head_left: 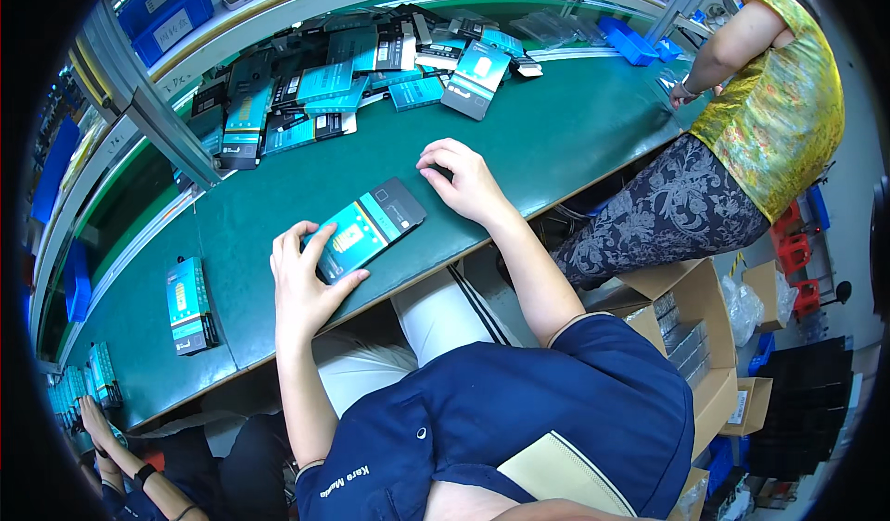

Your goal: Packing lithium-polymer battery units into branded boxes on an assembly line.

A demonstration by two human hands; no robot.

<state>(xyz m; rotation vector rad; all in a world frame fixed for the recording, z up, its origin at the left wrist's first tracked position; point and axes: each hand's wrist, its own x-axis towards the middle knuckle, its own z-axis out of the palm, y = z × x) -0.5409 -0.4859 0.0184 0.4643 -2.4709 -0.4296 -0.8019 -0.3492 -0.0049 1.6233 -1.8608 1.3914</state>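
Note:
A flat teal and black cardboard box (382, 221) lies slantwise on the green table in front of me. My left hand (304, 285) grips its left end, with fingers along the far side and the thumb at the near corner. Just past the box's black right end, my right hand (461, 180) hovers apart from it, fingers loosely bent and nothing between them and the thumb. Farther back, a heap of similar boxes (324, 81) is piled, and one box (476, 78) lies at its right front. Another small stack of such boxes (190, 308) sits to my left.
The green table (556, 150) runs along a metal frame post (167, 132). Blue bins (630, 41) stand at the back. A person in a yellow top (788, 95) works at the right, and another person's hand (97, 424) is at the lower left. Open cartons (714, 336) stand behind me.

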